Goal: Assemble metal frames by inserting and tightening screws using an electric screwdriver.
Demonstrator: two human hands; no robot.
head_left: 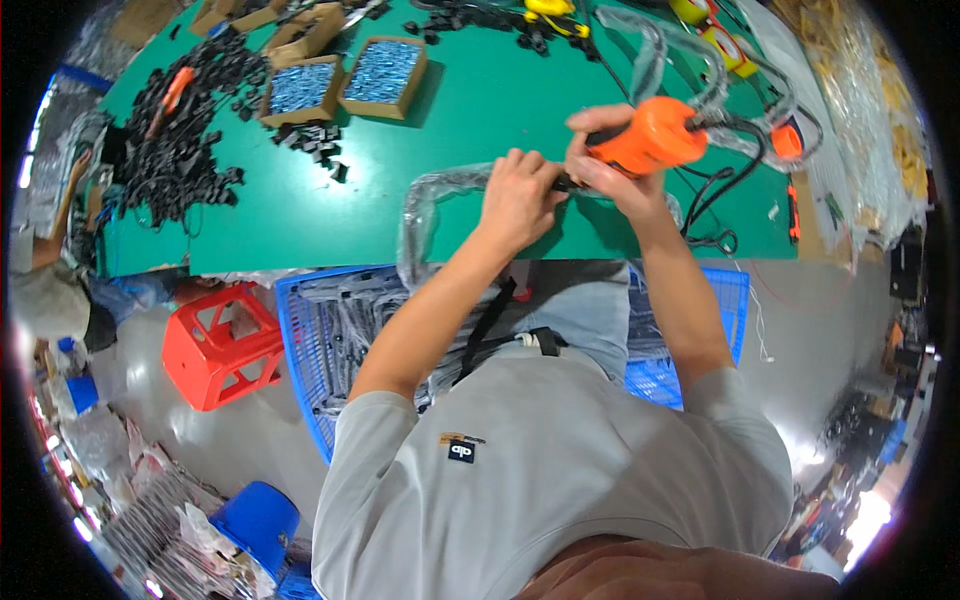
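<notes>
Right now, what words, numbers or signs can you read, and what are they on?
Gray shirt: small dark patch with pale marks, upside down; I don't copy writing.
Small orange-and-dark mark above it: too small to read.
Orange tool in the right hand: nothing clear enough to read.
Everything else: none readable.

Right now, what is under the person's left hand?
A plastic-wrapped piece passes under the left hand, over the green table. The stretch covered by the hand cannot be seen.

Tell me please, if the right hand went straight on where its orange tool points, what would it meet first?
Probably the left hand, just ahead of the orange tool, though depth is unclear; the dark piece between may be its tip.
</notes>
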